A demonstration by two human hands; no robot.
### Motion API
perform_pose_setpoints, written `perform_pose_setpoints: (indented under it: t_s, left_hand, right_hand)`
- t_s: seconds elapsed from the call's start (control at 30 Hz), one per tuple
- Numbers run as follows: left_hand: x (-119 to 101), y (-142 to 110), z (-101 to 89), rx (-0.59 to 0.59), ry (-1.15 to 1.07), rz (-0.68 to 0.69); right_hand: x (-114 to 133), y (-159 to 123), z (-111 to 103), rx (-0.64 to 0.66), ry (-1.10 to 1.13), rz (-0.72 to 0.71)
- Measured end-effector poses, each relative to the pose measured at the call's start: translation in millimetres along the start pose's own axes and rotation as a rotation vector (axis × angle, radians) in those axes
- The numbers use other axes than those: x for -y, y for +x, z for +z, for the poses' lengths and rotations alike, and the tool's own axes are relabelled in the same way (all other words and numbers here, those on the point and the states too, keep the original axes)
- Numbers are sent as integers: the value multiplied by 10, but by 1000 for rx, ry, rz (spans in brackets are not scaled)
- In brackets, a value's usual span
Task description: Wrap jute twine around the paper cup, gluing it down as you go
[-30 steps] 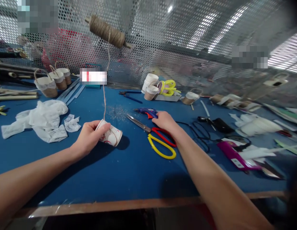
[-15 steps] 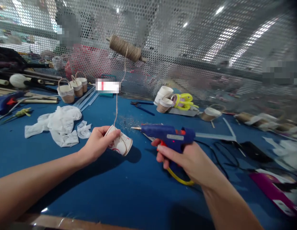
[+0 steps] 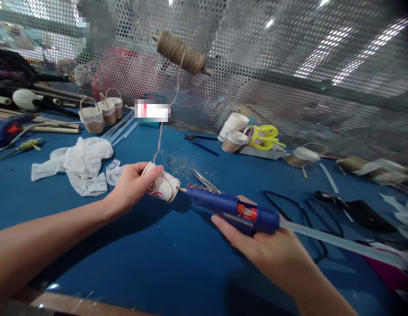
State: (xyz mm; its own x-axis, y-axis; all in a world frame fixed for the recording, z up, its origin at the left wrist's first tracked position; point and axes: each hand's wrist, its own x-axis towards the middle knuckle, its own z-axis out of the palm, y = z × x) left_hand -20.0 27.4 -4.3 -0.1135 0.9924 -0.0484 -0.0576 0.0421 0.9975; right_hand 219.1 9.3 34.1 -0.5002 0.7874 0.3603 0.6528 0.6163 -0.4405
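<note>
My left hand [image 3: 133,182] is closed around a small white paper cup [image 3: 163,186], which lies tilted on its side above the table. Twine [image 3: 160,138] runs from the cup up to a brown spool [image 3: 180,52] hung at the mesh. In my right hand [image 3: 256,245] is a blue glue gun [image 3: 230,206] with a long clear glue stick [image 3: 335,243] out of its back. The gun's nozzle is at the cup's right end; whether it touches I cannot tell. Most fingers of my right hand are hidden beneath the gun.
White lace fabric [image 3: 84,164] lies to the left, with small handled baskets [image 3: 92,120] behind. Blue pliers [image 3: 204,145], tweezers [image 3: 204,180], stacked cups [image 3: 233,127] and yellow-handled scissors [image 3: 265,137] are farther back. A black cable [image 3: 289,197] curls at right.
The glue gun has turned and moved so its nozzle reaches the cup's end. The cup is still in my left hand. The view has shifted slightly.
</note>
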Motion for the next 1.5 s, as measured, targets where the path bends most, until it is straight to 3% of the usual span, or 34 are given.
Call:
perform_pose_setpoints:
  t_s: [0.1,0.27,0.63,1.03,1.5]
  left_hand:
    - [-3,-1,-3,2,-1,1]
    - [-9,-10,5,-7,-13,3]
    - [16,-11,11,-20,-15,15]
    - [12,-7,6,-38,28,27]
    - [18,-26,-7,-21,69,54]
  right_hand:
    - [75,39,-23,-6,-112,48]
    - [194,106,7,11,-33,45]
    - [218,112,-32,91,-6,50]
    - [267,134,-25,93,32,47]
    - [254,78,-19,73,-96,14]
